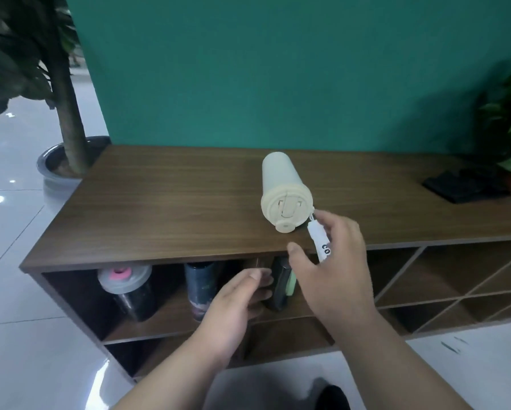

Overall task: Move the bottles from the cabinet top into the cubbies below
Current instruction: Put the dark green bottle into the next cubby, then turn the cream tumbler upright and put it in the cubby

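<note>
Cubbies (159, 331) hold three bottles (201, 288); cream bottle (280, 184) lies on cabinet top (174, 202), spread right hand (337, 261) touching its strap (320, 241), left hand (236, 303) relaxed.

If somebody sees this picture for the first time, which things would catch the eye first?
Most likely the cream bottle, the only bottle on the wooden cabinet top before the teal wall, with the right hand at its white strap. Below, dark bottles stand in the upper cubbies: one with a pink-and-grey lid at the left, and a green-edged bottle beside the left hand.
</note>
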`<state>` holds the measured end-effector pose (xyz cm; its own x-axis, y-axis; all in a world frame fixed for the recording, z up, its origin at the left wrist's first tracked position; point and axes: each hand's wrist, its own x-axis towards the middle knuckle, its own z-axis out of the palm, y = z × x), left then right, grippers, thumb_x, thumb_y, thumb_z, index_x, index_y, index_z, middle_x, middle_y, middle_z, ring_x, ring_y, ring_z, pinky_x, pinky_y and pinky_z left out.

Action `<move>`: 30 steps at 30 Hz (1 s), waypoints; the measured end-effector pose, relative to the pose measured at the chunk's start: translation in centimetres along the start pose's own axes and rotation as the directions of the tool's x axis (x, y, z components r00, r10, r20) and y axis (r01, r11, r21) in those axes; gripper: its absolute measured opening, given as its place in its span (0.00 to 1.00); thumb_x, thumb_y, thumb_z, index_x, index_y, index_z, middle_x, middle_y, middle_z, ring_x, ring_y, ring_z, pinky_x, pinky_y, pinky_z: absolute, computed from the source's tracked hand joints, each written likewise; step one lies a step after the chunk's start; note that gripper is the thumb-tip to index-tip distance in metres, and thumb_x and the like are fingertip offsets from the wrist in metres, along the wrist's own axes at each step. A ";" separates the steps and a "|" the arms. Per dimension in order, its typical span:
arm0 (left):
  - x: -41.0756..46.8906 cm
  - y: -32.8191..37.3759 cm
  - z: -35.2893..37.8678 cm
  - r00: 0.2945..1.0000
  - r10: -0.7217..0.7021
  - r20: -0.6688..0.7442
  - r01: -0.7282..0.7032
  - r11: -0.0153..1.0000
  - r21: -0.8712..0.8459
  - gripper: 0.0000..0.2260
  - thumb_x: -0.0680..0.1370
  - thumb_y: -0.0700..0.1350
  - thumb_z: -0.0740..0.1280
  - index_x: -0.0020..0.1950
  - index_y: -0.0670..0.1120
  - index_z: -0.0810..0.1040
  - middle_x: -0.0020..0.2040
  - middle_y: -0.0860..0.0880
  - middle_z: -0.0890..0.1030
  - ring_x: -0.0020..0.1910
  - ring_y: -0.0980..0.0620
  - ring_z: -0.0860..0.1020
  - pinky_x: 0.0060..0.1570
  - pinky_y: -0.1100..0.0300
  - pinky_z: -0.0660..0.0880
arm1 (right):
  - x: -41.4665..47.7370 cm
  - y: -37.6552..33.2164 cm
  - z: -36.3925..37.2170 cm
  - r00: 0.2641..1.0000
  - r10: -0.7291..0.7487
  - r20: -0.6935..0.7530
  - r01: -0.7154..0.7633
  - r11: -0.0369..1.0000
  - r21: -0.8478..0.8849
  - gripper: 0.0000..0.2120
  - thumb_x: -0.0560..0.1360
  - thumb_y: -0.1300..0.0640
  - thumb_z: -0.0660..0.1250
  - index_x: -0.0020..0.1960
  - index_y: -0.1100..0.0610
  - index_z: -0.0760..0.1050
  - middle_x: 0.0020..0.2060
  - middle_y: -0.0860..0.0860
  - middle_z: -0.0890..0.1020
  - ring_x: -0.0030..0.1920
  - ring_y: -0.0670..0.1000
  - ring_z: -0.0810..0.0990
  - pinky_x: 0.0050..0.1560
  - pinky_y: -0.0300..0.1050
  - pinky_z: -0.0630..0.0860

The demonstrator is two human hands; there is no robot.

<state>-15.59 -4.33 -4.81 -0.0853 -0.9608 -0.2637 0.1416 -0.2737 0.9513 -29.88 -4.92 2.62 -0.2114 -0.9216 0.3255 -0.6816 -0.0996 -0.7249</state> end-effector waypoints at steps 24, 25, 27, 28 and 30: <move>0.0 0.0 -0.8 0.995 0.026 0.093 -0.011 0.988 -0.156 0.20 0.84 0.56 0.50 0.64 0.53 0.79 0.64 0.50 0.83 0.65 0.53 0.78 0.68 0.49 0.72 | 3.5 -2.7 -0.1 0.988 0.154 0.010 -0.154 0.987 0.048 0.40 0.69 0.45 0.77 0.77 0.46 0.64 0.67 0.47 0.74 0.58 0.50 0.77 0.49 0.45 0.74; -0.2 0.0 -0.7 0.995 0.024 0.096 -0.009 0.988 -0.157 0.20 0.84 0.56 0.50 0.64 0.53 0.79 0.63 0.50 0.83 0.65 0.52 0.79 0.68 0.48 0.72 | 2.3 -2.7 -1.3 0.986 0.164 0.003 -0.164 0.983 0.083 0.40 0.69 0.45 0.78 0.77 0.45 0.65 0.67 0.46 0.75 0.59 0.49 0.77 0.47 0.42 0.73; -0.6 -0.1 -0.4 0.995 0.014 0.098 0.002 0.987 -0.162 0.21 0.84 0.58 0.50 0.64 0.53 0.79 0.63 0.49 0.83 0.65 0.50 0.79 0.67 0.48 0.74 | -0.4 -2.4 -4.2 0.982 0.189 0.002 -0.187 0.968 0.169 0.38 0.70 0.47 0.79 0.75 0.41 0.66 0.65 0.43 0.76 0.59 0.47 0.76 0.43 0.36 0.69; -0.9 -0.1 -0.1 0.995 0.010 0.098 0.007 0.985 -0.171 0.22 0.82 0.60 0.51 0.64 0.52 0.79 0.63 0.48 0.83 0.64 0.49 0.80 0.65 0.48 0.75 | -1.8 -2.2 -5.8 0.981 0.194 0.006 -0.191 0.958 0.212 0.37 0.70 0.49 0.79 0.74 0.40 0.67 0.63 0.41 0.76 0.59 0.46 0.76 0.43 0.34 0.68; -1.5 0.0 0.5 0.994 0.007 0.107 0.016 0.978 -0.209 0.28 0.76 0.65 0.53 0.67 0.50 0.77 0.63 0.45 0.83 0.58 0.46 0.81 0.57 0.49 0.78 | -4.4 -1.5 -9.0 0.982 0.185 0.026 -0.185 0.940 0.287 0.37 0.66 0.49 0.81 0.71 0.37 0.70 0.59 0.37 0.78 0.57 0.43 0.78 0.44 0.35 0.71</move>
<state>-15.98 -2.83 -4.31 -0.1898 -0.9524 -0.2384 0.3433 -0.2919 0.8927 -34.17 2.69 7.75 -0.3158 -0.9336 0.1696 -0.4002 -0.0310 -0.9159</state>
